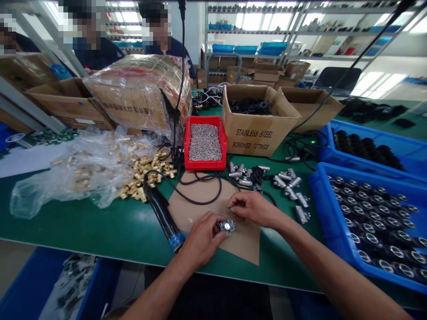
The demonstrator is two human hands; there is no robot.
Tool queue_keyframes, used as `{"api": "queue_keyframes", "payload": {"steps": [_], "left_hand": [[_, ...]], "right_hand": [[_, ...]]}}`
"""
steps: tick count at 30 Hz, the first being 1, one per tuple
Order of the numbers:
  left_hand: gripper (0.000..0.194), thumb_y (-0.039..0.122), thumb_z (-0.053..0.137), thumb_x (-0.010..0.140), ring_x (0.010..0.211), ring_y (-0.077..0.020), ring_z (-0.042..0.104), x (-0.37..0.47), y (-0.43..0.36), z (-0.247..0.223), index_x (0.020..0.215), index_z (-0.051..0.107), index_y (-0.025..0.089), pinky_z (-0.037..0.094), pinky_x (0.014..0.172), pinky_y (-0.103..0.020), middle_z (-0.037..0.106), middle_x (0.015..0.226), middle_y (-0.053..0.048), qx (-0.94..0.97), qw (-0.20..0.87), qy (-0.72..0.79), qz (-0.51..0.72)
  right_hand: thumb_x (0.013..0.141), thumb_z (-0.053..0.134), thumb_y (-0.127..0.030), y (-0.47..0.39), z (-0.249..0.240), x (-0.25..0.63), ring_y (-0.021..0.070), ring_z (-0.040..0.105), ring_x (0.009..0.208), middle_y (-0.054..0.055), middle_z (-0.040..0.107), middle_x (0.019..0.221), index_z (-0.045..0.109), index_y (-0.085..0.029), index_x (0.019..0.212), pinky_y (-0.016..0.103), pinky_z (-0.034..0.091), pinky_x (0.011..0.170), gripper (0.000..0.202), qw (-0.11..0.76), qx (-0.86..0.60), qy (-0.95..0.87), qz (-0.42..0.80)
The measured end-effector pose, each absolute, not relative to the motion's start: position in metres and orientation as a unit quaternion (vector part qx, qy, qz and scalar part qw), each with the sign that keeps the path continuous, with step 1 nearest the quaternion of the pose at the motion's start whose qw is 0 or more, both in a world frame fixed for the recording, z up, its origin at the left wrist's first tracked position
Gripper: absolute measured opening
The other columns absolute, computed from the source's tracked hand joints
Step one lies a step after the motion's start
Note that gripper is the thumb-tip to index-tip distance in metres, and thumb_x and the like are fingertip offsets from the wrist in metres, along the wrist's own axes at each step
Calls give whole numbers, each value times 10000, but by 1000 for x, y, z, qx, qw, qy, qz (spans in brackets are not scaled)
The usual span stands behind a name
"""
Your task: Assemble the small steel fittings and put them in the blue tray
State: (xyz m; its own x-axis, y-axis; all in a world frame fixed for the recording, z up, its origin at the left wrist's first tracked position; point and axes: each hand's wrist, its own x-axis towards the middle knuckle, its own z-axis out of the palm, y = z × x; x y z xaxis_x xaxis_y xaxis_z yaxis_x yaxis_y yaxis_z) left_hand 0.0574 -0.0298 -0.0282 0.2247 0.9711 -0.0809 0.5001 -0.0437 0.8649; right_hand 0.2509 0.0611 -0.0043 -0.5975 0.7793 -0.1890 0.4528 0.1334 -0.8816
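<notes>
My left hand (204,238) pinches a small grey metal part (227,226) with a round bright centre, holding it over a brown cardboard sheet (247,251). Just right of and above that part, my right hand (255,209) has its fingertips pressed together; whatever is between them is too small to make out. A black corded electric screwdriver (163,218) lies left of my left hand, with blue tape near its lower end. Beyond the sheet stands a red bin (224,158) full of tiny silver pieces, seemingly screws.
Brass fittings (138,180) and plastic bags (86,173) spread over the left. Silver cylindrical parts (290,184) lie right of centre. A blue tray (316,195) of black parts stands at the right. Cardboard boxes (260,133) and black cables (200,202) sit farther back; people are beyond.
</notes>
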Motion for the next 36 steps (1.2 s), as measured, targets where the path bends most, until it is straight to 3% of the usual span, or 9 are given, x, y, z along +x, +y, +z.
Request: {"api": "queue_keyframes", "payload": {"steps": [5, 12, 20, 23, 36], "left_hand": [[241, 163, 667, 794, 800, -163, 578, 57, -30, -29, 1024, 650, 232, 435, 748, -280, 603, 895, -2, 662, 413, 556, 286], [201, 187, 672, 800, 793, -161, 582, 58, -30, -30, 994, 647, 230, 431, 736, -276, 608, 879, 3, 657, 415, 561, 284], [177, 231, 702, 787, 793, -173, 597, 57, -31, -34, 945, 624, 212, 434, 724, -284, 629, 853, 0, 646, 416, 575, 281], [192, 222, 703, 784, 798, -173, 602, 57, -30, -37, 957, 622, 214, 438, 733, -286, 633, 863, -1, 645, 418, 575, 280], [169, 209, 698, 788, 790, -165, 598, 55, -29, -32, 941, 627, 217, 432, 736, -277, 623, 859, 3, 645, 421, 575, 275]], "right_hand": [[826, 610, -231, 43, -6, 255, 114, 552, 584, -12, 631, 667, 656, -175, 884, 219, 408, 540, 93, 174, -429, -720, 517], [807, 687, -272, 39, -10, 252, 151, 611, 762, 31, 664, 813, 719, -175, 801, 257, 456, 703, 102, 196, -384, -747, 506], [715, 734, -295, 39, -23, 244, 111, 561, 605, 20, 669, 689, 652, -130, 754, 226, 427, 576, 188, 170, -421, -597, 662], [671, 750, -291, 39, -23, 239, 78, 493, 503, -16, 620, 607, 613, -135, 738, 195, 363, 474, 218, 156, -446, -538, 698], [710, 707, -346, 35, -22, 229, 65, 462, 478, -41, 541, 584, 563, -142, 758, 178, 358, 418, 254, 139, -490, -511, 692]]}}
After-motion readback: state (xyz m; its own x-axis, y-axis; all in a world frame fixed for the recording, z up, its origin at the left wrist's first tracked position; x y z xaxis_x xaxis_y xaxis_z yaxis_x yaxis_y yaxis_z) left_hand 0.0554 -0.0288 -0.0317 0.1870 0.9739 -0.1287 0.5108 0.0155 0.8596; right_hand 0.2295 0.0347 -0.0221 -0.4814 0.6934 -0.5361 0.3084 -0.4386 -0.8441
